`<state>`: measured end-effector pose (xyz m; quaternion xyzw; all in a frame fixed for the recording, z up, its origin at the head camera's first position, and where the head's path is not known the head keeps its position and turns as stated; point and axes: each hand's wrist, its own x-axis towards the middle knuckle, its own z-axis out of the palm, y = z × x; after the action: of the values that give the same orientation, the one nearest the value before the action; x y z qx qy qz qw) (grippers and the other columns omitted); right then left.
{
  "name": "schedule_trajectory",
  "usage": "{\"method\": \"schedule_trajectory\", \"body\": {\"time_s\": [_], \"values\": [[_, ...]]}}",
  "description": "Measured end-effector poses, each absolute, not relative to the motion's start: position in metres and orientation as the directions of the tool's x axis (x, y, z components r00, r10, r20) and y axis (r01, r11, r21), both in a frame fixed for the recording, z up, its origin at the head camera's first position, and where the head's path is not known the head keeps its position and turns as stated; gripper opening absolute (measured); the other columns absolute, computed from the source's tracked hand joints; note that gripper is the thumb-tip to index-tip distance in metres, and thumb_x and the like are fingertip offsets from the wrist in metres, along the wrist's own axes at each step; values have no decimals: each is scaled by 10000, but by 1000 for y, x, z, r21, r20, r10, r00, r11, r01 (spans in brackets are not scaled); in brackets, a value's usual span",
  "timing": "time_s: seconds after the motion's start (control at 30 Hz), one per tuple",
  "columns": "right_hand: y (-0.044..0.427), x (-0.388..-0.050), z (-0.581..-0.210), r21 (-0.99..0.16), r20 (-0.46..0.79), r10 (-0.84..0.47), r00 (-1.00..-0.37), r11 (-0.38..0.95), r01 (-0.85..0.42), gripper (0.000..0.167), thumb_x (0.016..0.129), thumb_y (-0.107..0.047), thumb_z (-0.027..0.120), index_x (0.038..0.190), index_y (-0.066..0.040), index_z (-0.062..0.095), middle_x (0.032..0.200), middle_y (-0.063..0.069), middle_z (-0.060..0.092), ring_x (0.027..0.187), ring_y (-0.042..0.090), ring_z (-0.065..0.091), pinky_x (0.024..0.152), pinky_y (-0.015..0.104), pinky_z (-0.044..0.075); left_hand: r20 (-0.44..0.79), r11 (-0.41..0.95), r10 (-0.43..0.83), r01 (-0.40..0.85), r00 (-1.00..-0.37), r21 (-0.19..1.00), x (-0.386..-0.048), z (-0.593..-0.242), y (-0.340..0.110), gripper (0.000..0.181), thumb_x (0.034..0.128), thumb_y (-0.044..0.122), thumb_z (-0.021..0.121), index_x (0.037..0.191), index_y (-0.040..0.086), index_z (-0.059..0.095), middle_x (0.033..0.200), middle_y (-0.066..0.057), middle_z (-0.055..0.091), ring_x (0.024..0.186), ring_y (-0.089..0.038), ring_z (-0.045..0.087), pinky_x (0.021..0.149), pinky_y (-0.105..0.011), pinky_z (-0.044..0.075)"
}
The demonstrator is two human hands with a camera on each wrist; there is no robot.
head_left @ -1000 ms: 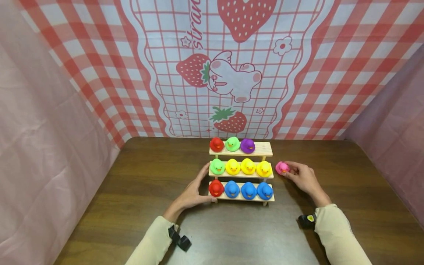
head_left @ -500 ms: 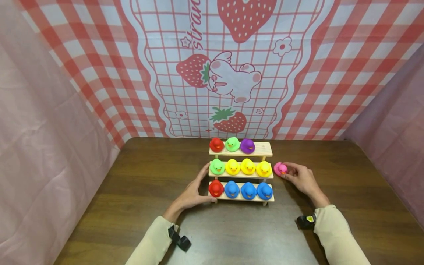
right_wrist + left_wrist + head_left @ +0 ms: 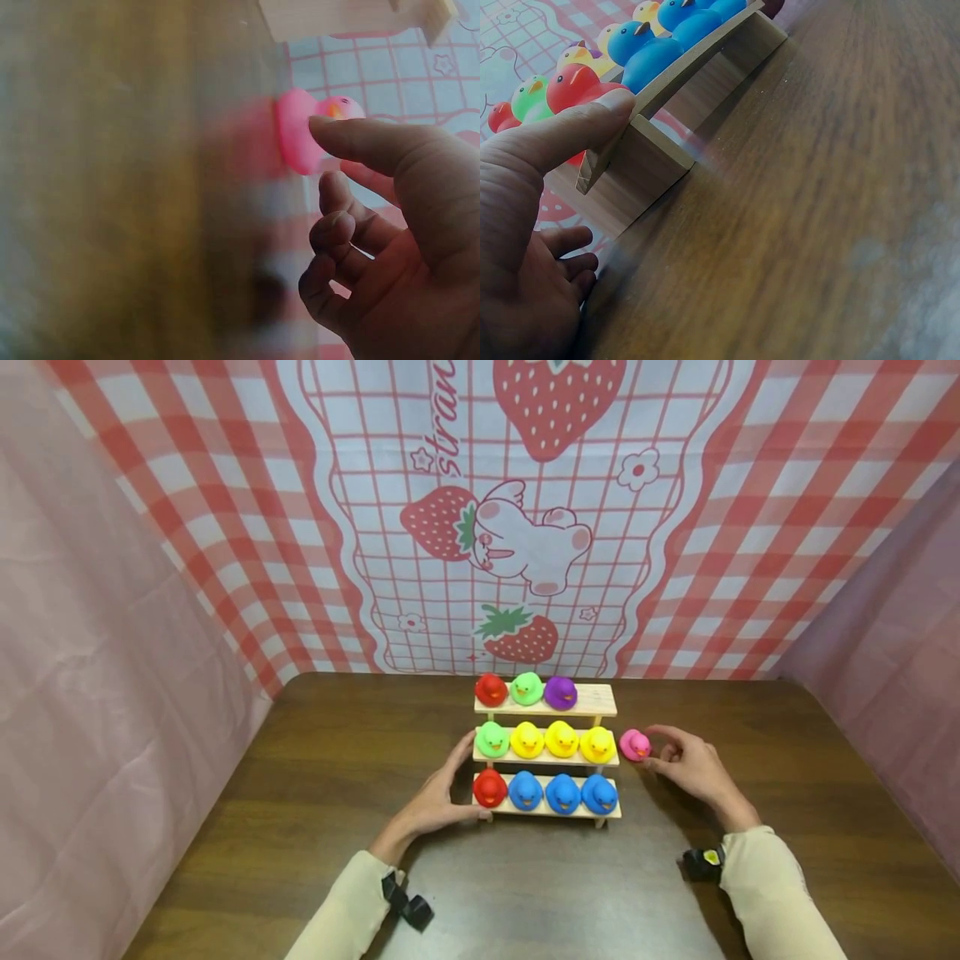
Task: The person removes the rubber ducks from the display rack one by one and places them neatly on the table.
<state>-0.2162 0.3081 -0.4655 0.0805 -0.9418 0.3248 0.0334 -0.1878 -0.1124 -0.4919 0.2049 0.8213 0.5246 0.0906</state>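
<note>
A three-tier wooden display stand [image 3: 597, 698] holds rubber ducks. My left hand [image 3: 431, 802] holds its left end, thumb on the front corner of the bottom tier and forefinger up beside the middle tier. In the left wrist view, the thumb lies next to a red duck [image 3: 577, 88]. On the table to the stand's right sits a pink rubber duck [image 3: 635, 745], upright. My right hand [image 3: 693, 768] is just right of it, thumb and forefinger parted. In the right wrist view, the thumb overlaps the pink duck [image 3: 298, 135]; whether it touches is hard to tell.
The top tier carries a red, a green and a purple duck [image 3: 561, 692], with bare wood at its right end. Yellow ducks [image 3: 562, 739] fill most of the middle tier, blue ducks [image 3: 563, 794] most of the bottom. A checked strawberry cloth [image 3: 517, 568] hangs behind the table [image 3: 360, 752].
The pink duck slid slightly left toward the stand and turned a little. My right hand then loosened from it and drew slightly right. My left hand stayed on the stand.
</note>
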Motion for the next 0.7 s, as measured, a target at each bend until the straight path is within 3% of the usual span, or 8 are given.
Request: {"method": "schedule_trajectory", "body": {"time_s": [0.13, 0.33, 0.7], "values": [[309, -214, -452, -604, 154, -102, -983, 778, -175, 455, 856, -83, 741, 1280, 7, 604, 736, 63, 606, 603, 48, 468, 533, 228, 392, 77, 358, 429, 247, -900, 900, -187, -493, -112, 1155, 753, 213, 883, 1596, 415, 119, 1648, -82, 318, 1542, -283, 262, 1223, -650, 167], [298, -215, -423, -611, 246, -46, -968, 768, -192, 387, 913, -159, 710, 1260, -11, 625, 800, 107, 623, 651, 79, 478, 543, 224, 405, 89, 348, 432, 257, -897, 901, -188, -492, -114, 1165, 740, 195, 891, 1595, 412, 131, 1640, -72, 335, 1539, -266, 270, 1236, -619, 175], [266, -225, -391, -648, 295, -104, -950, 709, -279, 402, 927, -272, 711, 1265, -67, 639, 801, 84, 623, 664, 108, 508, 576, 211, 438, 114, 348, 455, 295, -883, 890, -187, -490, -115, 1153, 750, 202, 884, 1614, 323, 130, 1632, -158, 328, 1522, -340, 297, 1207, -660, 206]]}}
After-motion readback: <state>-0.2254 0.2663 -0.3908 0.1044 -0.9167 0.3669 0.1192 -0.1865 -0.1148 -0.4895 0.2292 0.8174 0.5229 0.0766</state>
